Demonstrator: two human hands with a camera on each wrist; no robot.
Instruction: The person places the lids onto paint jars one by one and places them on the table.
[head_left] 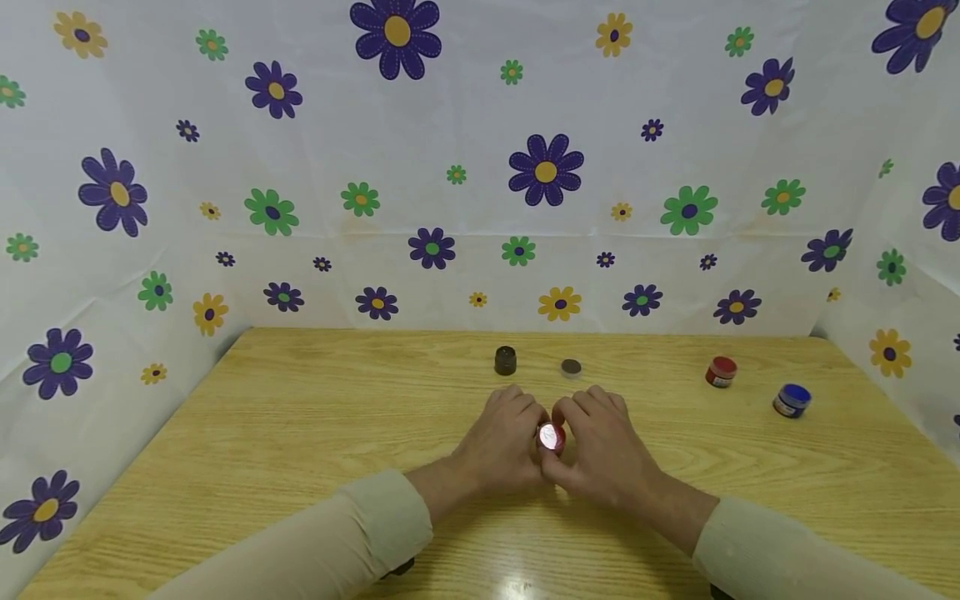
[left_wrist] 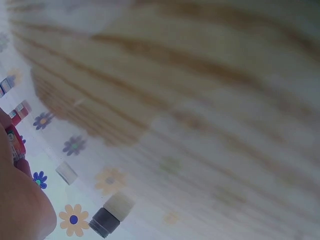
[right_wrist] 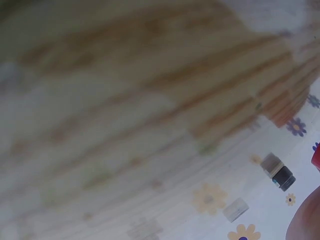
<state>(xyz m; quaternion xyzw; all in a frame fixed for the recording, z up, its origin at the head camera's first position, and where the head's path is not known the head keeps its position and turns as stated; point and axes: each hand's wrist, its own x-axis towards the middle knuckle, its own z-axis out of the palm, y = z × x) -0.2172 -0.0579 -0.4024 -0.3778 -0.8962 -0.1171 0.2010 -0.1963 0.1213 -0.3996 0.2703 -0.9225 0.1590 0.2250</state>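
Centre of frame, low: both hands met over a small red jar (head_left: 551, 437) on the table (head_left: 262, 433).
Grip: the left hand (head_left: 501, 446) and the right hand (head_left: 600, 454) each curled their fingers round the red jar, pinching it from either side; its shiny top faced the head camera.
Jar's place: held between the two hands, at or just above the wood; whether it touched the table could not be told.
Left wrist view: a slice of the red jar (left_wrist: 15, 142) showed at the left edge, against the hand (left_wrist: 20, 200); the rest was blurred wood grain.
Right wrist view: only a red sliver at the right edge and part of the hand (right_wrist: 305, 220); too blurred to read the fingers.
Just beyond the hands: a dark jar (head_left: 506, 360) stood upright, and a dark lid (head_left: 571, 367) lay flat to its right, apart from it.
Right of frame: a second red jar (head_left: 721, 372), then a blue jar (head_left: 792, 400) nearer the right edge, well apart from the hands.
Doing it well: judging by the grip, one hand should hold the body still while the other turns only the cap, the jar kept level so that nothing spills.
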